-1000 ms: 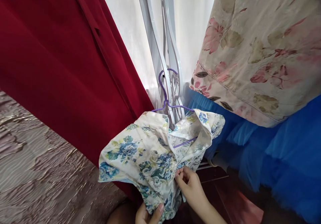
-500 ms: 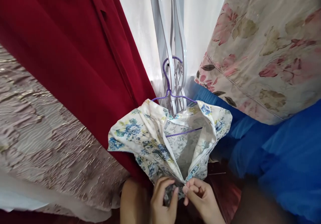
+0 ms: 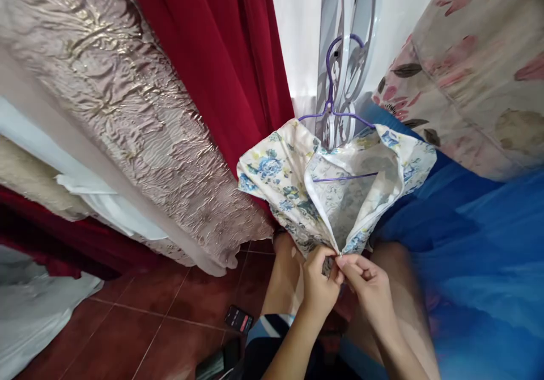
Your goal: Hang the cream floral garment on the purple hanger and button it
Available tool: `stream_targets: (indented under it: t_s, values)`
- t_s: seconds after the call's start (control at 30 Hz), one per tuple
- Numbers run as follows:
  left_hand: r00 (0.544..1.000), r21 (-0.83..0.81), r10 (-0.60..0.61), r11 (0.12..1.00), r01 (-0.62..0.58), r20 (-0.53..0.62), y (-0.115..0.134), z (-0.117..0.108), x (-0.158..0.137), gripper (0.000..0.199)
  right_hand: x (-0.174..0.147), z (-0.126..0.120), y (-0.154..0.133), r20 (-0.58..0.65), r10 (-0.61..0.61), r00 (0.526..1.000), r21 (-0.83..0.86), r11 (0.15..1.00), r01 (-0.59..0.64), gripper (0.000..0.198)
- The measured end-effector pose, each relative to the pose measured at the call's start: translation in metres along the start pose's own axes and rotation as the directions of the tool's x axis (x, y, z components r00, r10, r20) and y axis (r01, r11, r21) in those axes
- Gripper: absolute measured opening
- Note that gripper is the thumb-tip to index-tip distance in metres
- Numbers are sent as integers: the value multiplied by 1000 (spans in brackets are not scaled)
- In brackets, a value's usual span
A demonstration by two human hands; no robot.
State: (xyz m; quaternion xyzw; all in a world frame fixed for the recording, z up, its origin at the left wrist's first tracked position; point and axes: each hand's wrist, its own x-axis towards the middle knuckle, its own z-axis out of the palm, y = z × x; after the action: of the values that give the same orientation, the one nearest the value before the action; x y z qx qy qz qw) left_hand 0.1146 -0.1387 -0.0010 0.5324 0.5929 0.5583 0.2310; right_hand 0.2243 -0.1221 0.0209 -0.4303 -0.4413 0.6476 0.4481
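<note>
We're looking down at a floor (image 3: 140, 323) of dark red-brown tiles, with a phone (image 3: 238, 319) lying on it near our knees. Fabric is crowding in everywhere: a red curtain (image 3: 221, 57), a shiny beige drape (image 3: 127, 102), blue tulle (image 3: 480, 244). The floral dress (image 3: 293, 181) is hanging on a purple hanger (image 3: 335, 93) from the white window grille (image 3: 346, 22). Our left hand (image 3: 318, 282) and right hand (image 3: 370, 282) are both pinching the dress opening, each grip clamped on the fabric edge.
</note>
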Motion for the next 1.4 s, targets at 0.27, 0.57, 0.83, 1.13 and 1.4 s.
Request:
stream_targets:
  t_s: [0.27, 0.57, 0.83, 1.13, 1.4]
  values:
    - [998, -61, 0, 998, 3, 57, 7, 6, -3, 10, 14, 13, -52, -134, -167, 977, -47, 986, 162, 17]
    - [999, 122, 42, 992, -42, 2, -16, 17, 16, 11, 75, 64, -147, -89, -350, 932, 110, 927, 359, 15]
    - [998, 150, 54, 987, -60, 44, -36, 23, 17, 12, 98, 71, -175, -65, -463, 884, 166, 869, 467, 19]
    - [961, 98, 274, 958, -269, -45, 3, -20, 65, 8, 102, 50, -163, 32, -521, 853, 50, 853, 519, 16]
    - [686, 194, 714, 660, -726, 143, 118, -83, 190, 24, 92, 62, -161, 61, -526, 848, 20, 850, 526, 20]
